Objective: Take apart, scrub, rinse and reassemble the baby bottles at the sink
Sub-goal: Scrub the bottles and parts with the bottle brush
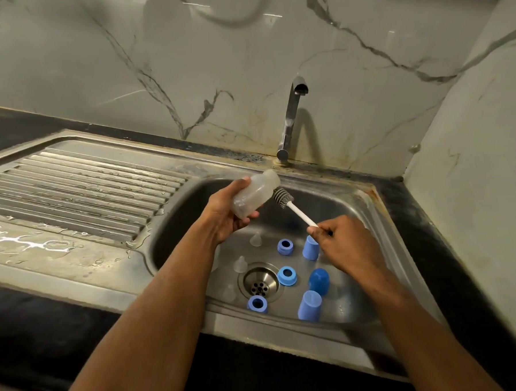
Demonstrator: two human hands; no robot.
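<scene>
Left hand [226, 210] grips the bottle [255, 194]; right hand [347, 244] pinches the brush [293, 205] at its mouth, above rings [286, 276], caps [309, 305] and teats [240, 264] crowding the sink [368, 207] floor.

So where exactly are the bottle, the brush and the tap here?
bottle [255, 194], head view, on the middle of its clear body, held in the left hand.
brush [283, 196], head view, on its grey bristle head.
tap [291, 116], head view, on its upright metal neck.
</scene>
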